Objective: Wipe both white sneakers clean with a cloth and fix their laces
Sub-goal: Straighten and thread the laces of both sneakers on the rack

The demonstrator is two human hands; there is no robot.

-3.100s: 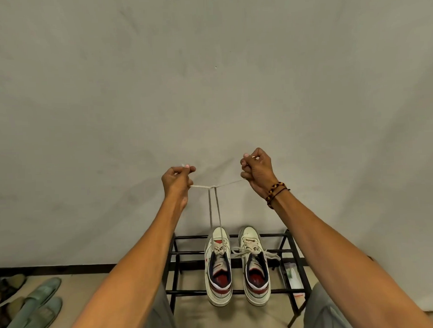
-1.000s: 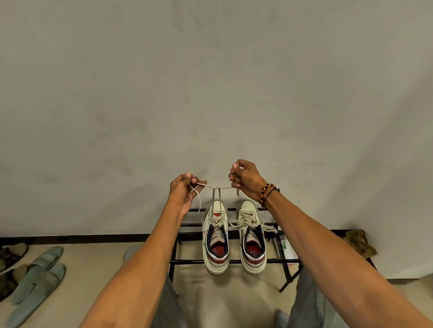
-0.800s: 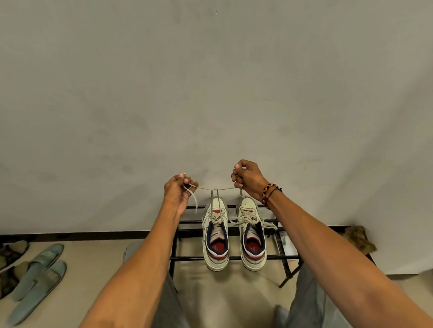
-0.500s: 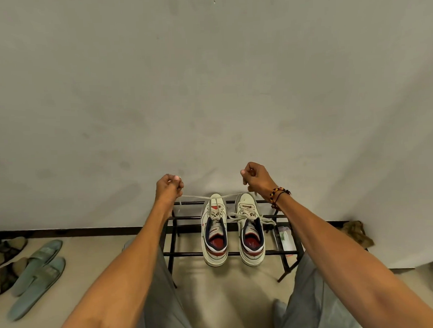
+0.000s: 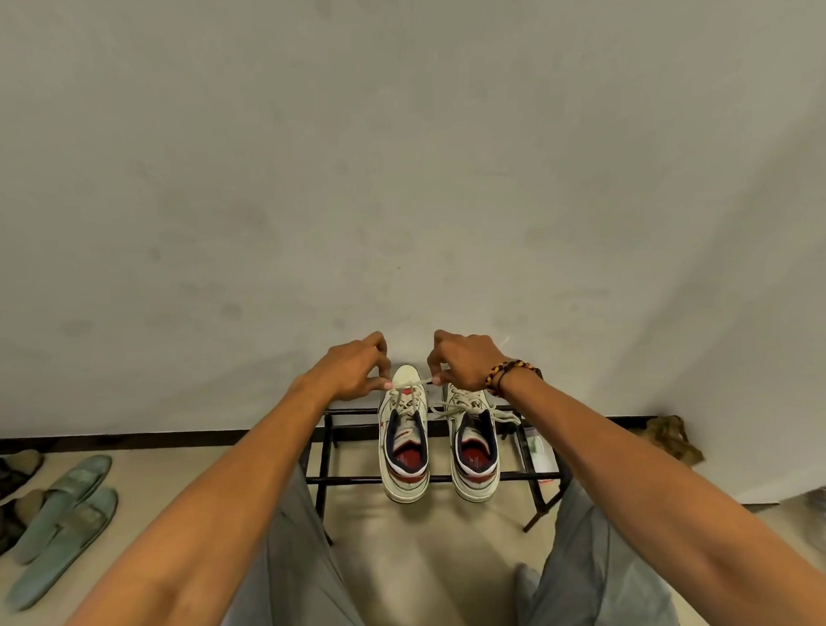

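Sneakers stand side by side on a black metal rack (image 5: 538, 473). Left hand (image 5: 350, 371) and right hand (image 5: 464, 362) are above the left sneaker (image 5: 405, 446), fingers pinched together on its lace (image 5: 411, 383), which is stretched between both hands.

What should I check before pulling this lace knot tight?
1. Left hand pinching the lace: ok.
2. Right hand pinching the other end: ok.
3. Lace taut between the hands, above the left sneaker: ok.
4. Both sneakers seated on the rack: ok.
5. Right sneaker lace tied: not ok, ends trail loose.
6. Knot formed properly: cannot tell, too small.
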